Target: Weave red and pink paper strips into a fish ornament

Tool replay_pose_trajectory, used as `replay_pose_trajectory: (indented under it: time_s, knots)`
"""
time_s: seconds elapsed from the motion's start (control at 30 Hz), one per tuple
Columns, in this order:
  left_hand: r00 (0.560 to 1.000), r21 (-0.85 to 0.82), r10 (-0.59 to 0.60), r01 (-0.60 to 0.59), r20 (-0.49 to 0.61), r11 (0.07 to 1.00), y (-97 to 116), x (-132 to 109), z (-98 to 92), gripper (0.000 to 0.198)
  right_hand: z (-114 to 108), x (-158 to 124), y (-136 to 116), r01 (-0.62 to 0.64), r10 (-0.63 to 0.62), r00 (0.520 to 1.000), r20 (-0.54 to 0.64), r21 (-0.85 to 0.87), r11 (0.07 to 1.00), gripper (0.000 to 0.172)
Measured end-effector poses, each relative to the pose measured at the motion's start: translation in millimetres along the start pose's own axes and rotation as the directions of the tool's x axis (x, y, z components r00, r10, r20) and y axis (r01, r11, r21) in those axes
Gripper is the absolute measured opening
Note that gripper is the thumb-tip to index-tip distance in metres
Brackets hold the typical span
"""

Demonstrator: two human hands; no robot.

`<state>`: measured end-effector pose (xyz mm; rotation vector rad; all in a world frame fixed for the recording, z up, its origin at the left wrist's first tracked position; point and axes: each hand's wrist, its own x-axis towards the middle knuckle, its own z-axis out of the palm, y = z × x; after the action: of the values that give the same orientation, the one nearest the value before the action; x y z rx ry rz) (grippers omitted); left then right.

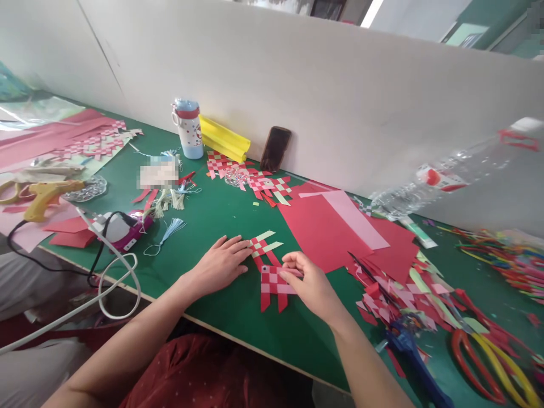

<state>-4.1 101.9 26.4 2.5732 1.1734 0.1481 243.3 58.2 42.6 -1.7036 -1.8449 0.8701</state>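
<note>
Hands on a woven paper piece point(274, 280) at the near edge of the green table point(204, 221). Left hand point(221, 263) lies flat, fingers together and straight, tips pressing the loose red and pale strips point(266, 246) at the piece's top. Right hand point(310, 283) has thumb and fingers pinched on a pink strip at the weave's right edge. Piece is red-and-pink checker, two red tails hanging toward the table edge.

Containers: capped flask point(187, 129) upright by the back wall, contents not visible; clear plastic bottle point(450, 170) lying on its side at right, cannot tell what is in it.

Phone point(275, 148) leans on the wall. Red sheets point(340, 232) just right of the hands. Glue gun point(42, 195) at far left, scissors point(488, 357) at far right.
</note>
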Motion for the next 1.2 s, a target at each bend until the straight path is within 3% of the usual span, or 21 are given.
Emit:
replay_pose_trajectory:
  time_s: [0.2,0.6,0.83,1.0,1.2]
  knots:
    - [0.999,0.031,0.007,-0.006,-0.034,0.999,5.6,-7.6,6.1,0.042,15.2,27.1,-1.2,0.072,-0.077,0.997,-0.023,-0.166,0.983,0.019]
    - [0.994,0.044,0.025,-0.02,-0.108,0.999,7.1,-8.7,18.8,0.035,23.4,28.8,8.3,0.211,-0.25,0.965,-0.077,-0.339,0.917,0.026]
    - [0.989,0.05,0.031,-0.024,-0.144,0.998,3.9,-10.3,24.2,0.033,7.4,4.8,24.2,0.232,-0.341,0.911,-0.231,-0.396,0.888,0.027]
    - [0.986,0.054,0.037,-0.029,-0.16,0.998,3.2,-9.9,27.8,0.033,14.7,-16.3,32.3,0.252,-0.387,0.878,-0.283,-0.413,0.875,0.028]
    - [0.981,0.067,0.062,-0.05,-0.185,0.996,-0.3,-11.6,30.1,0.039,31.3,-22.3,22.8,0.328,-0.46,0.859,-0.224,-0.448,0.832,0.027]
